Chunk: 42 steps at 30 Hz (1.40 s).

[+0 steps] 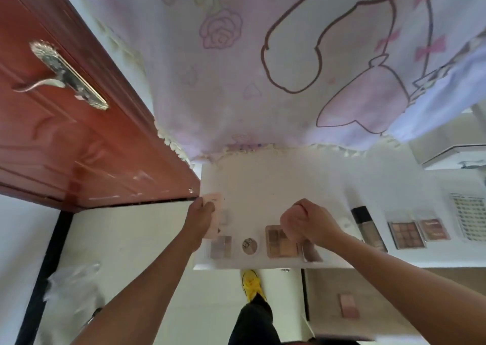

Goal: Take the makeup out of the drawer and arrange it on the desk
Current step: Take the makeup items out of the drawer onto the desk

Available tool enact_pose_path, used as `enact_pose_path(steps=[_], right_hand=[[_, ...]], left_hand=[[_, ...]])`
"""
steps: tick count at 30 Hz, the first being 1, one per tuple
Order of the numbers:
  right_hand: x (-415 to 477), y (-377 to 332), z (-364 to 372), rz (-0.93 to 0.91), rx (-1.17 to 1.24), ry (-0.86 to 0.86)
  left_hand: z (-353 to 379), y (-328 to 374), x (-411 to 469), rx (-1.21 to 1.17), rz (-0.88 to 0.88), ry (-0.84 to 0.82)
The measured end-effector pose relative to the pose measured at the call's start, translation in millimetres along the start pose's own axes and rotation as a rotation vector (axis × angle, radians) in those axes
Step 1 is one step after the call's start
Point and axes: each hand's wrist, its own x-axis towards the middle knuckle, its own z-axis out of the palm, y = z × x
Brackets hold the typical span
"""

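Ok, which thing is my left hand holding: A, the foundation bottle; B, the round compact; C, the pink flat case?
C: the left hand grips the pink flat case at the left edge of the desk; the round compact and the foundation bottle lie apart from it.

On the white bench [276, 181] the makeup lies in a row along the near edge. At the left end the left grip [201, 213] holds a pink flat case [211, 230] at the bench's corner. Next come a small pale palette [221, 247], a round compact [249, 245], a larger beige palette [276, 244] and a narrow case [312, 252], partly hidden by the right grip [298, 221]. Further right lie a foundation bottle [369, 227] with a black cap, flat on its side, a brown eyeshadow palette [406, 235], a rosy blush palette [434, 229] and a sheet with a fine grid [469, 217]. Below, the drawer [381, 286] is open; one pink palette [348, 305] lies inside.
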Motion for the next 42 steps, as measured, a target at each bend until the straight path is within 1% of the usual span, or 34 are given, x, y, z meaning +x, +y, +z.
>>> enact_pose_path(steps=[5, 8, 11, 15, 17, 20, 23, 25, 27, 30, 33, 35, 38, 40, 42], right_hand=[[16, -37, 16, 0.07, 0.117, 0.015], [24, -48, 21, 0.144, 0.292, 0.055], [36, -50, 28, 0.154, 0.201, 0.072], [55, -54, 38, 0.228, 0.292, 0.087], [69, -58, 42, 0.255, 0.32, 0.058], [95, -72, 47, 0.295, 0.421, 0.042], [124, -90, 48, 0.317, 0.485, 0.051], [145, -100, 46, 0.328, 0.508, 0.062], [164, -108, 45, 0.341, 0.511, 0.06], [185, -112, 50, 0.346, 0.452, 0.04], [189, -106, 51, 0.291, 0.27, -0.009], [182, -100, 50, 0.232, 0.131, -0.121], [165, -92, 54, 0.097, -0.151, -0.319], [152, -89, 59, 0.013, -0.286, -0.387], [141, -88, 64, -0.081, -0.357, -0.409]], left_hand=[[-19, 16, 63, 0.001, -0.027, 0.019], [-14, 26, 87, -0.025, -0.054, 0.028], [-5, 29, 114, -0.034, -0.077, 0.022], [7, 25, 137, 0.026, -0.102, -0.018], [10, 20, 147, 0.052, -0.1, -0.022], [11, 16, 154, 0.154, -0.065, -0.001], [8, 16, 157, 0.312, 0.03, 0.04], [6, 16, 157, 0.373, 0.082, 0.024], [5, 14, 158, 0.387, 0.102, 0.006], [3, 9, 160, 0.329, 0.072, -0.003], [2, 5, 162, 0.3, 0.066, -0.006], [1, 5, 163, 0.294, 0.07, -0.006], [0, 5, 164, 0.3, 0.075, -0.003], [0, 6, 164, 0.316, 0.079, -0.001], [1, 6, 164, 0.325, 0.082, -0.001]])
